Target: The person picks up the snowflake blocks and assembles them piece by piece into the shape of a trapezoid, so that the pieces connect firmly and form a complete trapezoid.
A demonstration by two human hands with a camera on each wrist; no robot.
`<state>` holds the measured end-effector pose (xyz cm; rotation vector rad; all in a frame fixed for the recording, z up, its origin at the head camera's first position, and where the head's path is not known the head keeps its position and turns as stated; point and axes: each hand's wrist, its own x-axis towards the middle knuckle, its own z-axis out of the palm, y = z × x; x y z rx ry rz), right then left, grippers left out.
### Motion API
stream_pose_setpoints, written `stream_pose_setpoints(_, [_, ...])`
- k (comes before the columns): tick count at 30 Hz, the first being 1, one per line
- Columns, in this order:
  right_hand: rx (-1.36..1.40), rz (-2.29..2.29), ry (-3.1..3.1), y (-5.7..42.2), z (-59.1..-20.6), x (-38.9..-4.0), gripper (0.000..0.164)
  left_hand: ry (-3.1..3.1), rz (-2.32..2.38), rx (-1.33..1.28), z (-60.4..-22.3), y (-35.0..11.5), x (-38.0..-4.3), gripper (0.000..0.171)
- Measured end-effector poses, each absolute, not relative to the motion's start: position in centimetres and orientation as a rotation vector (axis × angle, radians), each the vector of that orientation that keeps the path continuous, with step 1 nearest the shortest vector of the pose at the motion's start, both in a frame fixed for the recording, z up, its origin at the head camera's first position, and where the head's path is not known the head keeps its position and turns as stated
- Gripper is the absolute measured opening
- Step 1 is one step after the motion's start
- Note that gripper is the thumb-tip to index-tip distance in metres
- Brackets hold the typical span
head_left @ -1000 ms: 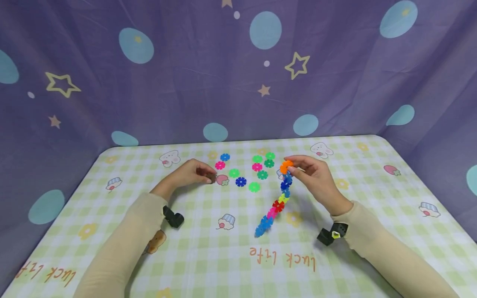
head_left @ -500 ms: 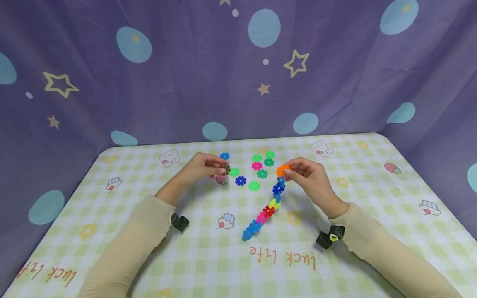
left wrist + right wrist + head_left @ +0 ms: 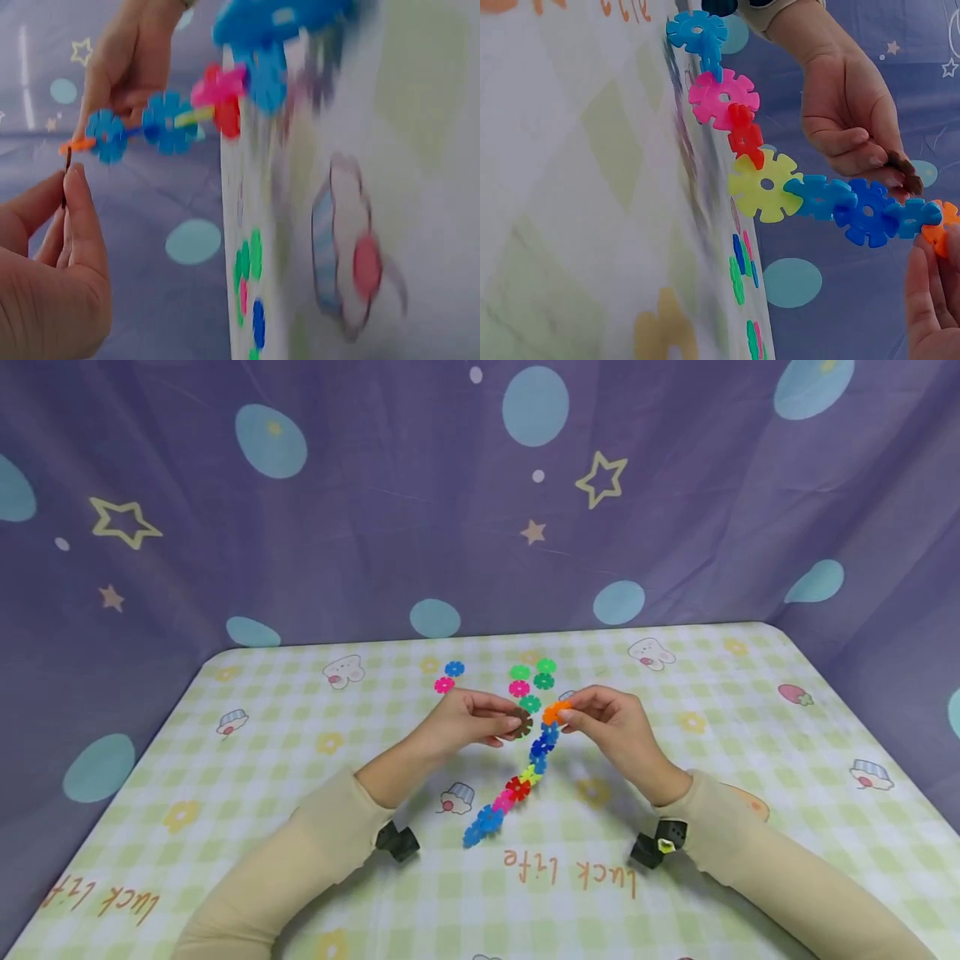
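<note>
My left hand point(image 3: 467, 724) pinches a brown notched plastic disc point(image 3: 524, 724) between thumb and fingers. In my right hand point(image 3: 619, 732) I pinch the orange disc point(image 3: 556, 712) at the top of a chain of interlocked snowflake discs. Below the orange come blue discs, a yellow one point(image 3: 748, 187), a red one point(image 3: 517, 788), a pink one point(image 3: 705, 96) and more blue point(image 3: 489, 818). The chain slants down toward the table's near left. Brown and orange discs are close together; in the left wrist view the brown edge point(image 3: 65, 187) overlaps the orange, but I cannot tell whether they touch.
Loose discs lie behind my hands: green ones point(image 3: 546, 667), pink ones point(image 3: 444, 685) and a blue one point(image 3: 454, 669). Some others are hidden behind the left hand. A checked cloth point(image 3: 360, 910) covers the table, and a purple curtain point(image 3: 360, 543) hangs behind it.
My left hand has moved right with the brown disc, from the left side up to the chain. My right hand has shifted slightly left, and the chain's lower end has swung left.
</note>
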<state>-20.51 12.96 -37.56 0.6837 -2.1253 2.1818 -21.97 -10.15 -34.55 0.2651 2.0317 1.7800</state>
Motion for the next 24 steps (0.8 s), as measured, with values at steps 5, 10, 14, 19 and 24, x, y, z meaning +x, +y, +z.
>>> stream_pose_setpoints(5, [0.708, 2.237, -2.123, 12.7, -37.5, -20.5, 0.008, 1.931, 1.889, 0.149, -34.9, -9.2, -21.3, 0.029])
stream_pose_setpoints(10, [0.751, 2.251, -2.096, 12.6, -37.7, -20.5, 0.004, 1.886, 1.92, 0.076, -35.0, -8.7, -20.6, 0.027])
stream_pose_setpoints(14, [0.782, 2.239, -2.101, 12.6, -37.8, -20.6, 0.007, 1.841, 1.94, 0.046, -35.1, -8.5, -20.5, 0.027])
stream_pose_setpoints(19, [0.778, 2.24, -2.107, 12.6, -38.0, -20.7, 0.008, 1.827, 1.957, 0.01, -35.1, -8.4, -20.4, 0.028])
stream_pose_setpoints(24, [0.747, 2.252, -2.118, 12.4, -38.2, -20.9, 0.006, 1.836, 1.989, 0.012, -35.2, -8.4, -20.3, 0.028])
